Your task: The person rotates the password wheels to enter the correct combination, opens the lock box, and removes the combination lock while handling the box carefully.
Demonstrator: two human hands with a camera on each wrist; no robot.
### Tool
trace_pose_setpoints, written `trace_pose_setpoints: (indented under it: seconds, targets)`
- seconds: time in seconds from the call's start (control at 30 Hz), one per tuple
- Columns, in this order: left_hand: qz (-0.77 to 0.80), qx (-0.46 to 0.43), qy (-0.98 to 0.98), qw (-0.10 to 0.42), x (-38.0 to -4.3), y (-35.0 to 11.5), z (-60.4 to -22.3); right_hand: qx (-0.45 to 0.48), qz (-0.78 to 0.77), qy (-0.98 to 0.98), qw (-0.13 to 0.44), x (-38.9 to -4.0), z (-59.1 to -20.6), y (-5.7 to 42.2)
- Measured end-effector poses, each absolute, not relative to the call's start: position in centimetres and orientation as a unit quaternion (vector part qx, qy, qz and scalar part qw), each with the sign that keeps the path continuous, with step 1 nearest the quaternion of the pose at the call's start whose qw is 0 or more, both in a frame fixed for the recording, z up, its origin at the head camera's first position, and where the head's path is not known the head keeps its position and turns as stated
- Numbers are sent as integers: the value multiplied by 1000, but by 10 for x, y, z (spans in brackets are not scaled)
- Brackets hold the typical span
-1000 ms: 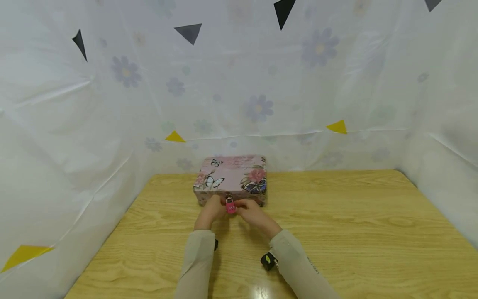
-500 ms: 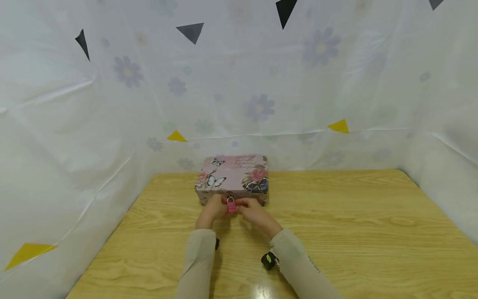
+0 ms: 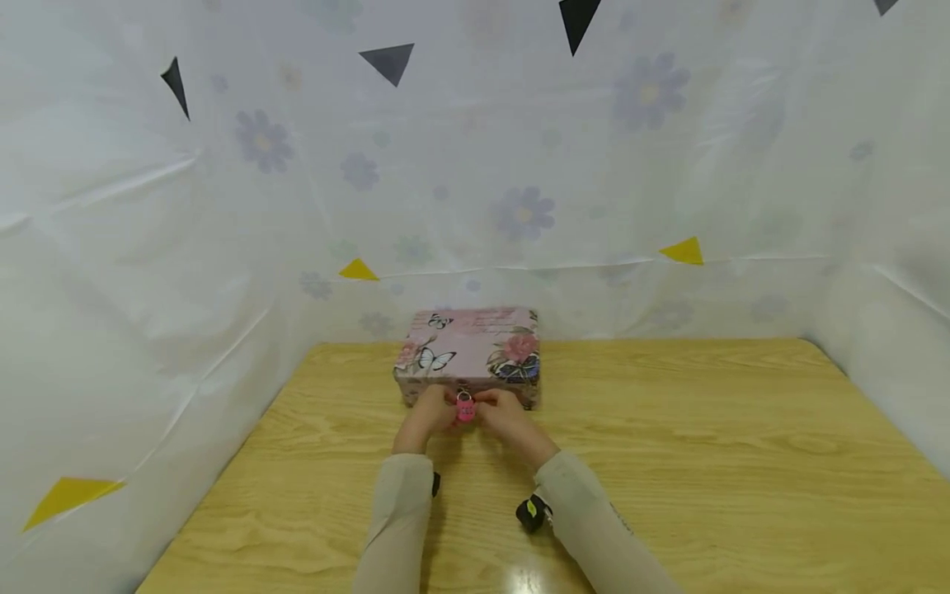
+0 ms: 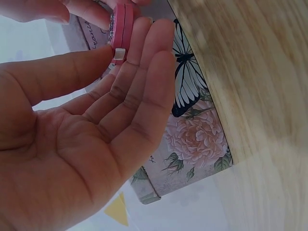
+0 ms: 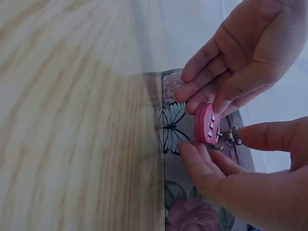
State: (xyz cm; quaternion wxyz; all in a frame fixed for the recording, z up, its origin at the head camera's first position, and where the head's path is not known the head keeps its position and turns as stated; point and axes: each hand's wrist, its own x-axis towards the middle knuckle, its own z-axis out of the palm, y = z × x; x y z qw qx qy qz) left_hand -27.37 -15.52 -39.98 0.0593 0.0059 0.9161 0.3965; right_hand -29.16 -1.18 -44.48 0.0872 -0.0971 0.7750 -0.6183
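Two hands (image 3: 430,411) (image 3: 510,417), one padlock (image 5: 204,123), one box (image 3: 475,340)

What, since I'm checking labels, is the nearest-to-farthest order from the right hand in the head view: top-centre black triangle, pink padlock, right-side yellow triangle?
1. Pink padlock: left of the right hand, by its fingertips.
2. Yellow triangle: up and right.
3. Black triangle: at the top edge.

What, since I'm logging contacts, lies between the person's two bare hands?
In the head view, a pink, rounded, metal-shackled padlock lies between them.
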Motion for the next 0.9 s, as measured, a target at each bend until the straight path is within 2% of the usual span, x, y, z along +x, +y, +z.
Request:
trace_pose_setpoints:
  seconds: [0.13, 0.27, 0.5, 0.9]
  targets:
    - [406, 11, 912, 56, -274, -153, -400, -78, -682, 718, 117, -309, -461, -14]
    - [401, 21, 914, 53, -273, -151, -397, -26, -702, 696, 147, -298, -445, -16]
    - [391, 18, 918, 59, -272, -149, -394, -23, -722, 669, 176, -289, -440, -19]
    - [432, 6, 898, 81, -271, -153, -395, -9, -731, 663, 159, -287, -443, -31]
